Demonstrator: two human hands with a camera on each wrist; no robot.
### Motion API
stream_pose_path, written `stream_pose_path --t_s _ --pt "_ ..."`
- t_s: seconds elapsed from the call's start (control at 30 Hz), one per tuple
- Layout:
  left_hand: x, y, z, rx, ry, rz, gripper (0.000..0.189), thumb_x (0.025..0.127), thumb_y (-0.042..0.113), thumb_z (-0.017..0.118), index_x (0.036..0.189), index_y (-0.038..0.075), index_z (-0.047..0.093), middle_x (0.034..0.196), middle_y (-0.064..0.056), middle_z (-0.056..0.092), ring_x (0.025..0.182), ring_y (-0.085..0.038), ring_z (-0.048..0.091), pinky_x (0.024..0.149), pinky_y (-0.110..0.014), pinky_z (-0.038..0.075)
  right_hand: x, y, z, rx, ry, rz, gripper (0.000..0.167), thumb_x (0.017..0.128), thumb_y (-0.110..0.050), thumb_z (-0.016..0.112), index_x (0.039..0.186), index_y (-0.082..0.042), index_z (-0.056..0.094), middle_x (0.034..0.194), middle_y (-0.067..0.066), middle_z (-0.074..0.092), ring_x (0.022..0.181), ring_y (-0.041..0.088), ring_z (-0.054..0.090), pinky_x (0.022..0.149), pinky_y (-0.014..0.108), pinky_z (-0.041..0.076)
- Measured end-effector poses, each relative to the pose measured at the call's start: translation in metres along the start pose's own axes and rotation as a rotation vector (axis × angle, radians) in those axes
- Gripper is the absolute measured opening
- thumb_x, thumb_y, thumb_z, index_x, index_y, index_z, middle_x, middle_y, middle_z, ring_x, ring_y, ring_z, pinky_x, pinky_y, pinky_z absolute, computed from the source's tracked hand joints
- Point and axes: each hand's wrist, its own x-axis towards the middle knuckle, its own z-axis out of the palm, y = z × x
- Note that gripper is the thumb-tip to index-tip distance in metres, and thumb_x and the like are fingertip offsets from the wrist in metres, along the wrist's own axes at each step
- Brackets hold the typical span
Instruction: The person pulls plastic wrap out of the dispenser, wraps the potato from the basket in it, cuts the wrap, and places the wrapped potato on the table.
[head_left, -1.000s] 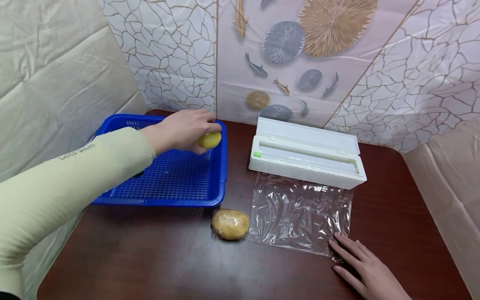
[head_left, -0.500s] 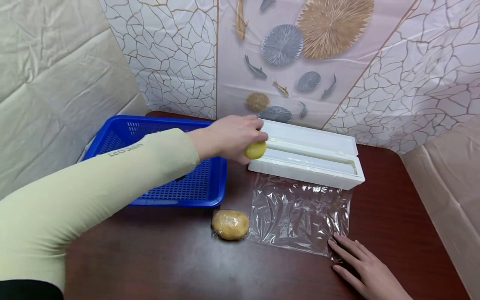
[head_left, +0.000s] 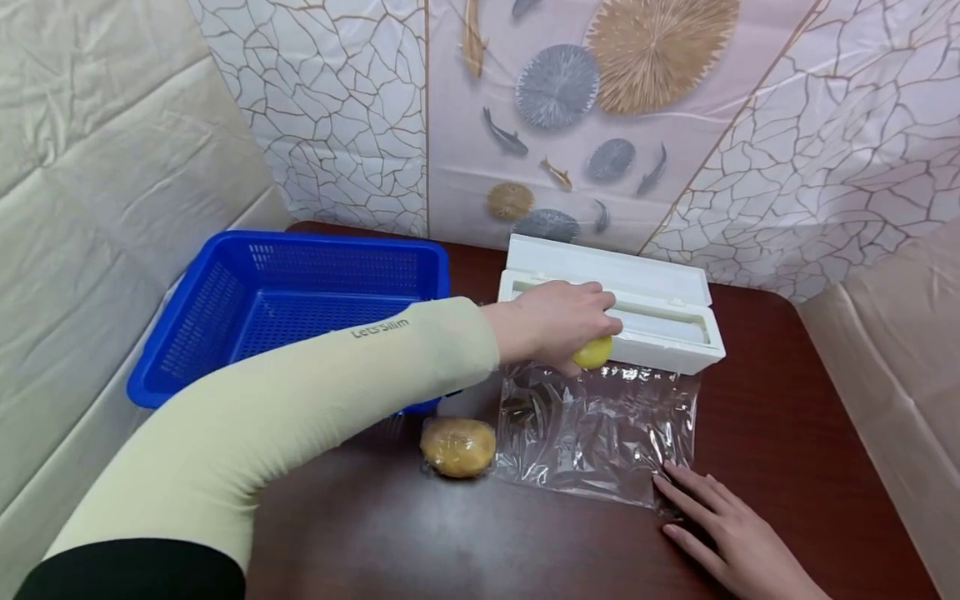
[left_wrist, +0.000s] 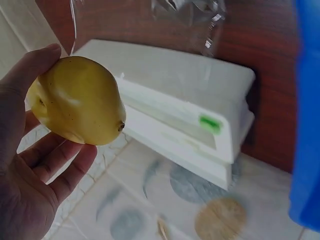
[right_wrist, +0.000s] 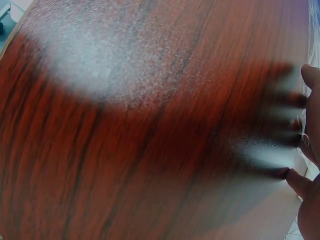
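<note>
My left hand [head_left: 558, 321] holds a smooth, rounded yellow fruit [head_left: 593, 353] over the front of the white film box. In the left wrist view the fruit [left_wrist: 80, 100] shows a small brown button at one end, with thumb and fingers curled round it. A clear sheet of cling film [head_left: 592, 442] runs forward from the box [head_left: 667, 354] and lies on the table. Fingertips of my right hand [head_left: 735, 533] rest on the sheet's near right corner, fingers extended. Left of the sheet sits a film-wrapped potato [head_left: 458, 447].
A blue plastic basket [head_left: 341, 250] stands at the back left, partly covered by my left sleeve [head_left: 375, 358]. The box's lid [head_left: 607, 267] is raised at the back, and a roll lies inside. The dark wooden table [head_left: 390, 533] meets patterned walls behind.
My left hand has carried the yellow fruit out from over the blue basket, rightward and nearer, to the film box. The right hand stays at the sheet's corner.
</note>
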Motion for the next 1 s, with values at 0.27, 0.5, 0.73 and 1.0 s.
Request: stream_pose_path --t_s 0.27,0.5,0.73,1.0 --pt "0.025 0.026 0.006 -0.028 -0.026 -0.019 0.065 0.088 0.052 0.081 0.144 0.025 0.062 0.132 0.000 0.060 0.118 -0.015 0.055 0.093 -0.028 0.054 -0.001 0.001 -0.001 0.000 0.011 -0.019 0.073 0.084 -0.028 0.090 0.152 -0.023 0.062 0.154 0.009 0.058 0.147 0.007 0.041 0.126 0.016 0.009" --pt "0.043 0.050 0.022 -0.075 -0.079 -0.087 0.059 0.090 0.053 0.082 0.140 0.027 0.065 0.131 0.004 0.061 0.117 -0.012 0.056 0.093 -0.026 0.055 -0.001 0.004 0.000 0.015 0.025 -0.050 0.069 0.087 -0.029 0.088 0.151 -0.019 0.063 0.157 0.009 0.056 0.154 -0.001 0.029 0.126 0.016 0.008" --pt "0.054 0.065 0.044 -0.047 -0.129 -0.124 0.053 0.091 0.058 0.079 0.133 0.028 0.069 0.130 0.005 0.062 0.117 -0.012 0.058 0.098 -0.027 0.054 -0.001 0.004 -0.001 -0.001 0.009 -0.023 0.068 0.088 -0.030 0.087 0.151 -0.022 0.062 0.155 0.007 0.057 0.150 0.006 0.038 0.125 0.015 0.007" --pt "0.065 0.077 0.061 -0.038 -0.098 -0.151 0.050 0.090 0.061 0.078 0.129 0.030 0.071 0.125 0.006 0.065 0.111 -0.010 0.060 0.090 -0.028 0.058 0.001 0.004 -0.001 -0.023 0.028 -0.020 0.065 0.087 -0.031 0.088 0.147 -0.023 0.066 0.150 0.004 0.061 0.131 0.022 0.057 0.123 0.018 0.018"
